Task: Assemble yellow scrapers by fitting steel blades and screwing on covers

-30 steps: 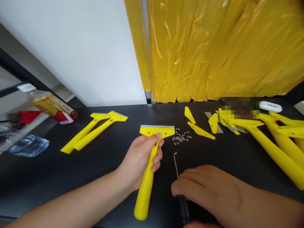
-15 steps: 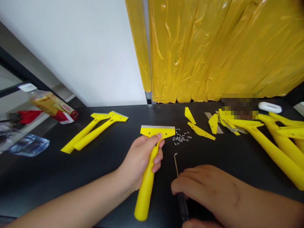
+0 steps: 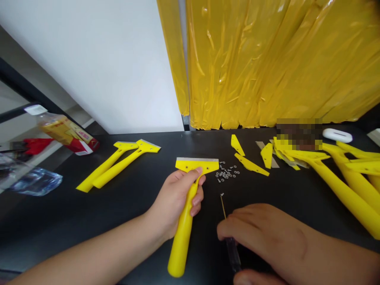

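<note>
Operator: What is gripped, and how?

Observer: Your left hand (image 3: 172,194) is wrapped around the neck of a yellow scraper (image 3: 184,227), thumb on the head. That grip probably steadies the tool, and it leaves the two small holes in the head uncovered, facing up. Your right hand (image 3: 263,233), to the right of the scraper, is curled around a dark screwdriver (image 3: 233,253), its thin shaft pointing away from you. A small screw (image 3: 222,194) is at the tip; whether it is off the tabletop (image 3: 89,209), I can't tell.

Operator: And farther out?

Observer: Just right of the scraper's head lie loose screws and nuts (image 3: 227,174), bright metal, seemingly heaped there for easy reach. Beyond them, to the scraper's right, are flat yellow plates (image 3: 251,164) with pointed ends and a dull grey strip (image 3: 275,161). Thick, smooth, tapering yellow handles (image 3: 344,190) are piled at its far right. Left of the scraper, two similar tools (image 3: 117,168) with metal edges lie side by side, apparently kept apart from the loose parts. Behind it all hangs a glossy, wrinkled yellow sheet (image 3: 252,63).
</note>
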A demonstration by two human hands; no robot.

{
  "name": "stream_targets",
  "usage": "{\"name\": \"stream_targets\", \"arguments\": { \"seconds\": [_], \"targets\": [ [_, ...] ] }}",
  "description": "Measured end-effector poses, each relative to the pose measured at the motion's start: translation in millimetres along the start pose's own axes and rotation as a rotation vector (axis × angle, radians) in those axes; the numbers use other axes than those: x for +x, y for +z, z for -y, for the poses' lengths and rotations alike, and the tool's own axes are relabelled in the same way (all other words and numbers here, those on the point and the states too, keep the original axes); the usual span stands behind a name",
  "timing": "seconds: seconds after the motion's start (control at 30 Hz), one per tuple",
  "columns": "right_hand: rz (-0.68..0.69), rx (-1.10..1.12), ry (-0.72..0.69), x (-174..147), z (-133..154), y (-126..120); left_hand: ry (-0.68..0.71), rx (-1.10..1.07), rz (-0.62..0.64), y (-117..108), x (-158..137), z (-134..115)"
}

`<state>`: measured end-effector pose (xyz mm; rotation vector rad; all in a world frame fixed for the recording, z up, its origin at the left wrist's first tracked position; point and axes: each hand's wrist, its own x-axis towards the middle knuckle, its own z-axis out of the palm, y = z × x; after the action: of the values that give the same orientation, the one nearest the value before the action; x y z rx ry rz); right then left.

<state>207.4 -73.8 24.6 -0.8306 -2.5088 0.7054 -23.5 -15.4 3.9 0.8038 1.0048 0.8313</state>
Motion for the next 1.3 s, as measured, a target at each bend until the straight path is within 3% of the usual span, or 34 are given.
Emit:
{"name": "stream_targets", "arguments": {
  "seconds": [0.27,0.47,0.57,0.7,0.9,1.07,1.3],
  "targets": [
    [-0.223,-0.098,-0.009,0.1,-9.5,-17.9,-0.014,-0.01,0.009,-0.9,-0.7,0.6],
    [-0.541,-0.144,0.1,0.8,-15.7,-25.6,-0.038,-0.009,0.028,-0.6,-3.3,2.3],
    [-0.628,-0.15,0.115,1.6,-15.5,-26.4,-0.07,-0.006,0.043,0.5,-4.5,2.4],
    [-0.627,-0.124,0.151,-2.5,-16.4,-23.9,-0.104,-0.01,0.033,2.5,-5.9,2.7],
    [-0.437,-0.005,0.125,0.1,-22.0,-15.0,-0.081,-0.009,0.036,2.7,-6.1,3.5],
    [-0.354,0.062,0.108,6.6,-27.4,-5.9,-0.048,-0.022,0.016,1.0,-5.1,3.0],
    [-0.395,0.068,0.175,8.6,-35.6,-1.7,-0.028,-0.033,0.006,1.4,-4.4,1.1]
  ]
}}
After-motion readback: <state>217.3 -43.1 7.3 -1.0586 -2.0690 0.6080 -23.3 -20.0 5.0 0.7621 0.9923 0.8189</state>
